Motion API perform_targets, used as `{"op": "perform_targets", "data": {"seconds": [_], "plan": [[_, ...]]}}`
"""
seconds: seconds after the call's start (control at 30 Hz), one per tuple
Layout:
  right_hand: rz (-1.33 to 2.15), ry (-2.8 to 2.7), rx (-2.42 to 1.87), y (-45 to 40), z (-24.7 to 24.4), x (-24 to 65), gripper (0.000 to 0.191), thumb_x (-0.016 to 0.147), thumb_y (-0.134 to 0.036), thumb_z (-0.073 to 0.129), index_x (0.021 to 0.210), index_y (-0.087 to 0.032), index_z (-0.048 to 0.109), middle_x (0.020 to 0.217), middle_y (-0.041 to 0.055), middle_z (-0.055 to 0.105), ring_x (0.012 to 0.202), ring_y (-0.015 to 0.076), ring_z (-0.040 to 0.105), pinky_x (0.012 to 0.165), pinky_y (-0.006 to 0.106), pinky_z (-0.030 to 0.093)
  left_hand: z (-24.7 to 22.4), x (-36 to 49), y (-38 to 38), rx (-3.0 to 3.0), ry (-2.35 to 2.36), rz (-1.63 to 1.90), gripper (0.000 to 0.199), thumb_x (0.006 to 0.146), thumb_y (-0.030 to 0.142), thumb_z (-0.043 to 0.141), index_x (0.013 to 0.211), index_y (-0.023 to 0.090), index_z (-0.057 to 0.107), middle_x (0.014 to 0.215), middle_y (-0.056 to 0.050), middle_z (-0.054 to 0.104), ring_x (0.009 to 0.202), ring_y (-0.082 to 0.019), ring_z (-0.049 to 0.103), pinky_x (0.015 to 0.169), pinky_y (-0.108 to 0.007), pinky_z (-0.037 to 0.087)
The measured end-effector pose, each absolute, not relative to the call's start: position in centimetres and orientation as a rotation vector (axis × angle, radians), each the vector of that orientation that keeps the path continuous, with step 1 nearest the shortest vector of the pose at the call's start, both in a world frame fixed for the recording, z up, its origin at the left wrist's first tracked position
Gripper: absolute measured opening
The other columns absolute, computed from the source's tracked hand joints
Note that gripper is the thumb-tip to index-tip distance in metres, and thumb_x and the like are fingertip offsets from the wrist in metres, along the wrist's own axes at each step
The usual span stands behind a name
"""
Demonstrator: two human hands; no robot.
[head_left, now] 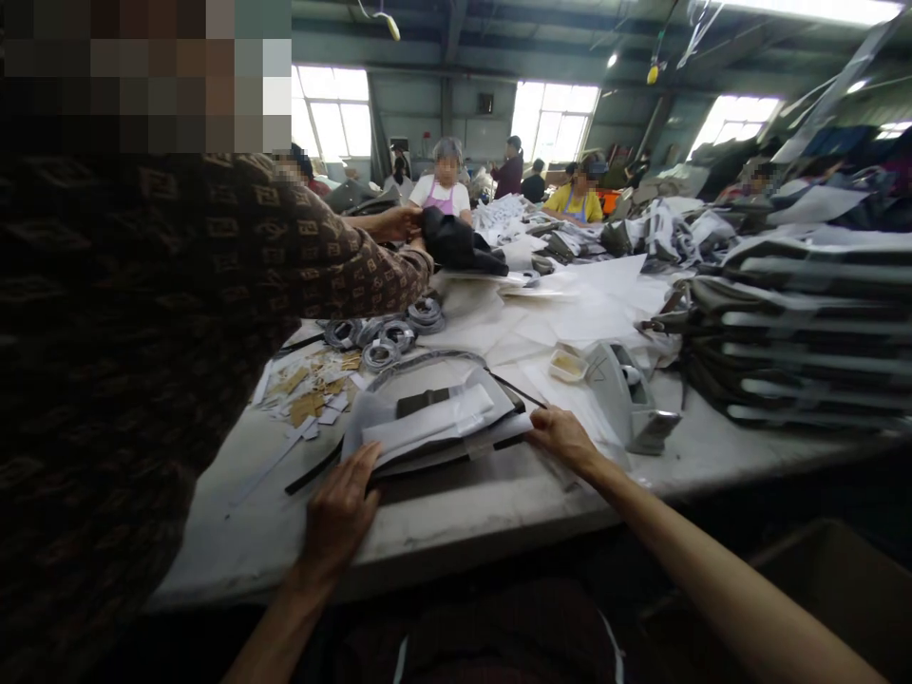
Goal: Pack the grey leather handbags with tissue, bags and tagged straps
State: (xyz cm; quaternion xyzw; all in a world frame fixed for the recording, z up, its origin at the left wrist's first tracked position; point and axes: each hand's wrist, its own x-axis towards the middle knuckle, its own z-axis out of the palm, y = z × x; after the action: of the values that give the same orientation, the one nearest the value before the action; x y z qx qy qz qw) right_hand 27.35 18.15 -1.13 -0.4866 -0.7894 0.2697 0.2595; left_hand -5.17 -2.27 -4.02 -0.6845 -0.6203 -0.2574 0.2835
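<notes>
Dark, leather-like material under white wrapping makes up the bag (446,423), which lies flat at the near edge of the pale bench (263,551), between the wearer's two hands. Left grip (342,494): fingers laid over the near left corner, not closed around it. Right grip (562,437): fingers closed on the right end of the bag; whether strap, edge or wrapping is pinched cannot be told. Handling, as judged: light, soft in the panels, firmer along the edges, likely to sag if raised by one corner. Wrapping looks smooth and liable to slip or crease. Sound hold: both ends, fingers beneath, thumbs on the dark border rather than the loose sheet. Fragility: low for the body, higher for the wrap.

Beyond the right grip: a grey, angular tape dispenser (617,394), with a small whitish dish (568,363) beside it. Left side: brown and white flat scraps (306,407); behind the bag, round grey coils (381,353). Right side: layered olive-dark bags (805,351) with pale, rounded edges. Farther off, a co-worker's patterned sleeve (349,256) reaches toward limp black material (456,242). Farthest: crumpled grey-white heap (662,233), bright windows (556,119).
</notes>
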Motion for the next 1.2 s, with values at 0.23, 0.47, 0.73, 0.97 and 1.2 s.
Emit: {"op": "perform_targets", "data": {"seconds": [0.23,0.47,0.73,0.97,1.2], "plan": [[0.967,-1.682,-1.239,19.3,0.0,30.0,0.041,0.068,-0.057,0.071,0.073,-0.017,0.071,0.068,0.0023,0.067,0.065,0.0172,0.058,0.065,0.03,0.044,-3.7,-4.9,-2.2,-1.805,-1.709,-0.744,0.045,0.082,0.009,0.048,0.127,0.014,0.054,0.116,-0.011,0.069,0.102,-0.025,0.068,0.091,-0.035,0.053],[1.206,-1.244,-1.031,20.1,2.8,30.8,0.047,0.059,-0.06,0.081,0.078,-0.021,0.063,0.072,-0.0026,0.067,0.063,0.0125,0.062,0.065,0.028,0.056,-3.9,-5.0,-2.2,-1.775,-1.758,-0.813,0.042,0.083,0.012,0.05,0.125,0.014,0.055,0.114,-0.011,0.07,0.103,-0.025,0.068,0.091,-0.035,0.054],[1.387,-1.067,-1.047,19.1,4.3,30.9,0.042,0.052,-0.034,0.092,0.074,-0.019,0.059,0.062,-0.0047,0.061,0.051,0.0112,0.061,0.045,0.02,0.053,-4.1,-5.2,-2.0,-1.763,-1.866,-0.925,0.045,0.081,0.014,0.051,0.125,0.018,0.057,0.116,-0.009,0.07,0.105,-0.025,0.068,0.092,-0.036,0.054],[1.697,-1.55,-1.059,15.0,3.6,27.2,0.039,0.066,-0.046,0.08,0.071,-0.017,0.055,0.14,0.0132,0.053,0.098,0.0284,0.069,0.054,0.025,0.054,-3.7,-5.7,-1.8,-1.721,-1.918,-1.092,0.044,0.08,0.014,0.053,0.124,0.019,0.057,0.115,-0.007,0.07,0.103,-0.023,0.068,0.094,-0.036,0.055],[1.749,-2.383,-0.551,8.4,1.5,19.4,0.027,0.072,-0.043,0.078,0.074,-0.019,0.065,0.138,0.0103,0.056,0.13,0.0306,0.049,0.104,0.045,0.041,-3.1,-5.6,-1.8,-1.694,-1.976,-1.14,0.046,0.076,0.01,0.054,0.122,0.016,0.059,0.115,-0.007,0.07,0.104,-0.022,0.068,0.095,-0.034,0.054]]}}
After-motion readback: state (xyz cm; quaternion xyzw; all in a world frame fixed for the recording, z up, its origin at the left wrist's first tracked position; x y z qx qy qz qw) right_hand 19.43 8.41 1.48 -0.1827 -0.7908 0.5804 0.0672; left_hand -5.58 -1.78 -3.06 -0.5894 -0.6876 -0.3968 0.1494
